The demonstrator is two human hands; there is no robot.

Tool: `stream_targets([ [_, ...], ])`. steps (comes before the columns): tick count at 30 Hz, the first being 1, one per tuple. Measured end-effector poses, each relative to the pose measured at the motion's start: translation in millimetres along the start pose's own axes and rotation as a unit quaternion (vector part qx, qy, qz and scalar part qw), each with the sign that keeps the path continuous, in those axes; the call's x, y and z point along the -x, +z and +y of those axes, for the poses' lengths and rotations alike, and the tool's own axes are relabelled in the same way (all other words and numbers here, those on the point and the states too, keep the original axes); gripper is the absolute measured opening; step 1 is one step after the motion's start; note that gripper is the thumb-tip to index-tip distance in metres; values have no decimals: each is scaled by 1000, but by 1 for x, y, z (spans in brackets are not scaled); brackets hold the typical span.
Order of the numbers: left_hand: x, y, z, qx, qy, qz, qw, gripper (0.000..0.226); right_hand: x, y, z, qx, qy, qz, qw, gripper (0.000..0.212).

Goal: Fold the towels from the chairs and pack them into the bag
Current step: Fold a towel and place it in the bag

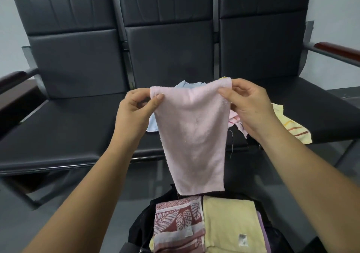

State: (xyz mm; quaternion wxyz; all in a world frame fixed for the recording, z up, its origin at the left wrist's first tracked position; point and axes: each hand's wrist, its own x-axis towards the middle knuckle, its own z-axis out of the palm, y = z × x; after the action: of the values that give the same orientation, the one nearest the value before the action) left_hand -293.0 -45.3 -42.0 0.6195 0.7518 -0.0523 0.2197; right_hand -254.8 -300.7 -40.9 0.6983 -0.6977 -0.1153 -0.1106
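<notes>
Facing the black bench (pixel 78 131) that spans 9 to 3 o'clock, we stand over the black bag (pixel 140 225) at 6 o'clock. The pink towel (pixel 192 135) hangs at centre, its lower edge just above the bag. Inside the bag, a folded yellow towel (pixel 228 219) and a leaf-patterned red towel (pixel 175 219) lie side by side. Our left hand (pixel 134 108) and right hand (pixel 249 104) each keep a pinching grip on a top corner. Behind, on the seat, lie a blue towel (pixel 187 84) at 12 o'clock and a striped yellow towel (pixel 292 128) at 3 o'clock.
</notes>
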Motion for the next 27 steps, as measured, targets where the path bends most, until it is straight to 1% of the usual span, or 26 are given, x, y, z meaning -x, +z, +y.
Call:
stream_targets([
  [1,1,2,0,5,6,-26,1000,11,2,4,0,-2,-9,-21,1000,18],
  [2,4,4,2,10,13,-56,998,13,5,8,0,-3,-16,-55,998,26],
  [3,7,6,5,10,22,-80,996,14,8,13,0,9,-21,-101,995,38],
  [5,10,13,8,-10,44,-117,992,13,15,24,4,74,-7,-195,978,68],
  [6,12,15,9,-15,53,-134,989,13,20,30,5,108,3,-221,969,80],
  [7,13,17,9,-16,57,-149,987,14,23,35,7,132,10,-226,965,89],
  [8,13,18,8,-20,60,-156,986,15,26,40,9,137,13,-214,967,94],
  [10,15,21,9,-26,57,-145,987,16,28,46,10,120,10,-166,979,88],
  [11,14,21,9,-8,37,-136,990,22,28,47,9,92,9,-140,986,81],
  [13,12,20,8,68,-56,-147,985,46,23,45,8,-8,21,-99,995,68],
  [14,11,18,7,85,-108,-178,974,55,20,42,8,-66,32,-86,994,67],
  [15,11,16,4,67,-147,-223,961,57,17,40,8,-116,45,-77,989,69],
  [16,12,14,0,32,-171,-276,945,53,13,37,10,-145,58,-66,985,73],
  [17,15,14,-2,6,-183,-318,930,44,10,34,11,-151,74,-50,984,79],
  [18,17,15,-4,4,-190,-332,924,35,7,31,14,-145,89,-36,985,82],
  [20,20,19,-2,67,-197,-299,931,29,1,25,19,-160,128,-26,978,81],
  [22,20,24,1,139,-197,-251,937,31,-2,19,23,-215,184,-46,958,92],
  [23,19,26,2,172,-204,-222,938,35,-2,17,24,-235,203,-70,948,93],
  [24,18,28,2,204,-211,-189,937,39,-1,15,25,-238,209,-104,943,83],
  [25,17,30,1,234,-221,-155,934,41,2,14,25,-227,211,-139,940,67],
  [26,16,31,0,257,-229,-126,930,40,5,15,25,-213,217,-168,938,56],
  [27,15,31,0,266,-240,-102,928,35,9,16,27,-197,222,-184,937,55],
])
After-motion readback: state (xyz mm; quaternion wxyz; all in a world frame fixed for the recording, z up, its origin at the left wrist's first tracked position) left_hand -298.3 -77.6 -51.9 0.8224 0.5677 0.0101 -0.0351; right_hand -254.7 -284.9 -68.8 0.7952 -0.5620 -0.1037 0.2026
